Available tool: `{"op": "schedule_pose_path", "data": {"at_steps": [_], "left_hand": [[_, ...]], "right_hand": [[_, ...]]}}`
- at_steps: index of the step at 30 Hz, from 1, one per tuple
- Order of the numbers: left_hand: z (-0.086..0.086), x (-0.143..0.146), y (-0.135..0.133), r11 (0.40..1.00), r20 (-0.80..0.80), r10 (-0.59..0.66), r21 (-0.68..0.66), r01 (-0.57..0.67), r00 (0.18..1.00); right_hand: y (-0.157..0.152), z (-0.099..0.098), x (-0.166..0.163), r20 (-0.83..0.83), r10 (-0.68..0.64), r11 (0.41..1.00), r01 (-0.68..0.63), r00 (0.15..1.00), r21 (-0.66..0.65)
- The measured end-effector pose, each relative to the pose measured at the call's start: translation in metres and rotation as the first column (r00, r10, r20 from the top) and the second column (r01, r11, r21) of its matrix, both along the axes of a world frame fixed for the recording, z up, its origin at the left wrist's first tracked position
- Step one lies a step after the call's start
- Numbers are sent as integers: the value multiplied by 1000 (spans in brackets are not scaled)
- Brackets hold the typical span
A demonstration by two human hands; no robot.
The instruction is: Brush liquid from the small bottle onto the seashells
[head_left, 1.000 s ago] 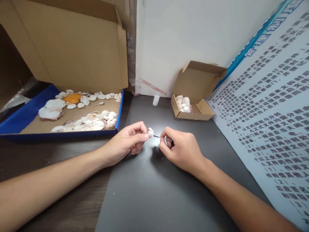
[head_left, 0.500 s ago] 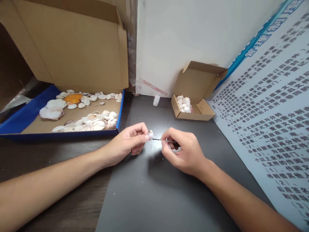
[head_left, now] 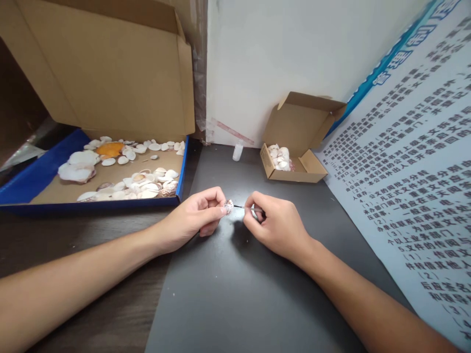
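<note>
My left hand (head_left: 196,218) pinches a small speckled seashell (head_left: 228,206) between thumb and fingertips, just above the dark mat (head_left: 235,294). My right hand (head_left: 275,226) is closed on a thin dark tool (head_left: 246,208), a fine brush or pick, whose tip touches the shell. Both hands rest low over the mat near its middle.
A large open cardboard box with a blue rim (head_left: 182,171) holds several shells at the left. A small open carton (head_left: 309,169) with shells stands at the back right, a small white bottle (head_left: 237,151) beside it. A printed poster (head_left: 415,186) leans along the right.
My right hand has shifted slightly along the tool, out and back, with its tip kept at the shell. My left hand holds the shell in much the same place.
</note>
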State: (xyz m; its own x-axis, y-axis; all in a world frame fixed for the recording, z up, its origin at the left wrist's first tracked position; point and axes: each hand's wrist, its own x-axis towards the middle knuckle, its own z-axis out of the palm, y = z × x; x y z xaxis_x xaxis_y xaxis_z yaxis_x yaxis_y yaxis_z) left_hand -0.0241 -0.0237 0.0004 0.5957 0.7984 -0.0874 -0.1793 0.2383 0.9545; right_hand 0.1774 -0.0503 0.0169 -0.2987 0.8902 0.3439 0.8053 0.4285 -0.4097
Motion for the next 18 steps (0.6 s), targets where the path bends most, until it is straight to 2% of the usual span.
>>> {"op": "schedule_pose_path", "data": {"at_steps": [2, 5, 10, 15, 18], "left_hand": [[0, 0, 0, 1000, -6, -6, 7, 7, 1000], [-1, 0, 0, 1000, -16, -9, 21, 9, 1000], [-2, 0, 0, 999, -40, -27, 37, 28, 999], [-3, 0, 1, 999, -52, -34, 32, 36, 998], [-3, 0, 1, 999, -68, -41, 29, 43, 997]], "right_hand": [[0, 0, 0, -53, 29, 1000, -28, 998, 6], [-2, 0, 0, -125, 150, 989, -147, 981, 37], [-1, 0, 0, -23, 25, 1000, -25, 999, -4], [-1, 1, 0, -107, 139, 990, -140, 984, 2], [0, 1, 0, -25, 68, 996, -70, 997, -48]]}}
